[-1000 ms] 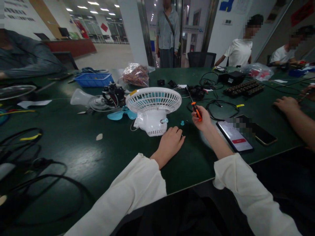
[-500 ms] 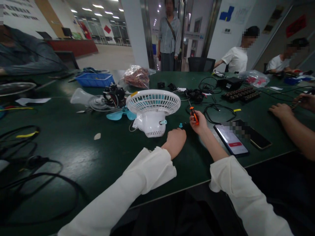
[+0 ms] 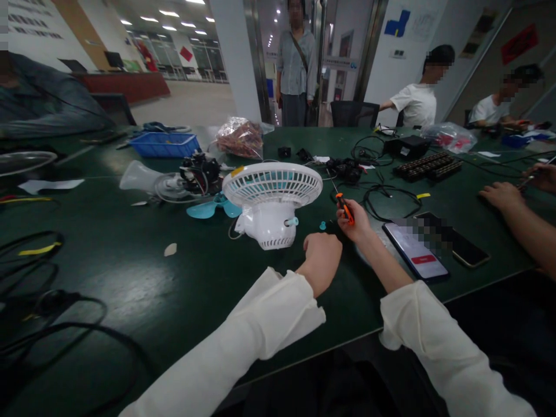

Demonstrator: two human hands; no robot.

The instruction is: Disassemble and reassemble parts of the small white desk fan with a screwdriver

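My right hand (image 3: 355, 223) is closed round the orange-and-black handle of a screwdriver (image 3: 345, 208), its thin shaft pointing up and away. Close by on its left, my left hand (image 3: 324, 258) is low over the table with fingers curled under; whatever they hold is hidden. A white fan head (image 3: 273, 223) rests left of that hand, apart from it, with its slotted grille uppermost and a pale blue knob (image 3: 292, 222) sticking out of the housing. Just beyond my left hand lies a small blue plastic piece (image 3: 322, 225). Blue fan blades (image 3: 212, 207) lie behind the fan head.
Two phones, one lit (image 3: 417, 252) and one dark (image 3: 467, 246), lie right of my hands. Black cables (image 3: 386, 202), a blue basket (image 3: 165, 145), a bagged bundle (image 3: 240, 138) and a transparent fan part (image 3: 145, 178) surround the work. A co-worker's hand (image 3: 501, 195) rests at right.
My left hand has shifted a little to the right, towards my right hand and away from the fan head. My right hand keeps hold of the screwdriver. The view has moved slightly.
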